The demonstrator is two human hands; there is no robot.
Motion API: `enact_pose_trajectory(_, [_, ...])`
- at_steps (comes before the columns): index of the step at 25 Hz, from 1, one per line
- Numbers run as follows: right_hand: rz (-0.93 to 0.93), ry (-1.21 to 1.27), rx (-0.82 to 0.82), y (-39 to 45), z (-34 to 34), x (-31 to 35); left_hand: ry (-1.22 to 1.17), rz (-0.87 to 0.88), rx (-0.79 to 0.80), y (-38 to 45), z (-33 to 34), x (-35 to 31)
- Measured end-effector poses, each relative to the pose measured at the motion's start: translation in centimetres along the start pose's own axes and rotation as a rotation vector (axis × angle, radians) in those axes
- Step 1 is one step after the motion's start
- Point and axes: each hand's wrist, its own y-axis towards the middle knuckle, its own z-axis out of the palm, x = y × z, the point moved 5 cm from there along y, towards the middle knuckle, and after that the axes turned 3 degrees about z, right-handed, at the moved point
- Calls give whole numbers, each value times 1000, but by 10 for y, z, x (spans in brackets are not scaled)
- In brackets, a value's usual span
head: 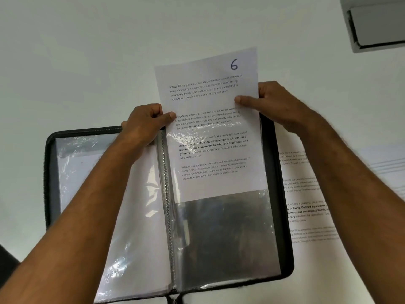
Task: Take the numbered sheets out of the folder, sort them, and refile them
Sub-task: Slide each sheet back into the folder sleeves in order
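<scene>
The folder [282, 194] lies open on the tabletop [76, 62] in front of me, its spine [167, 194] running away from me down the middle. A sheet marked 6 [210, 102] sits partway in the right-hand sleeve [225, 233], its upper part sticking out past the folder's far edge. My left hand [145, 122] pinches the sheet's left edge at the top of the spine; my right hand [271, 102] pinches its right edge, a little farther from me. Loose sheets [304, 194] lie on the tabletop just right of the folder, partly under my right forearm. A box [377, 25] sits at the far right corner.
</scene>
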Motion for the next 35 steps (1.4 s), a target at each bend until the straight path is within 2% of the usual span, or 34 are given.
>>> enact_pose_trajectory(2, [-47, 50, -105, 0, 0, 1, 5, -9, 46, -1, 0, 0])
enact_pose_trajectory(4, [-57, 53, -143, -2, 1, 0, 17, -10, 65, -1, 1, 0])
enact_pose_trajectory(12, [27, -136, 103, -10, 3, -4, -81, 37, -3, 2, 0, -2])
enact_pose_trajectory(16, [-15, -42, -44, -8, 1, -1, -50, 1, 8, -1, 2, 0])
enact_pose_trajectory(19, [-85, -74, -162, -5, -3, 1, -3, -19, 41, -4, 4, -3])
enact_pose_trajectory(28, [-73, -307, 31, -4, 2, 2, -71, 91, -45, 0, -1, -1])
enact_pose_trajectory(35, [-136, -238, -2, -9, 7, 6, -52, 146, -3, -8, 7, -7])
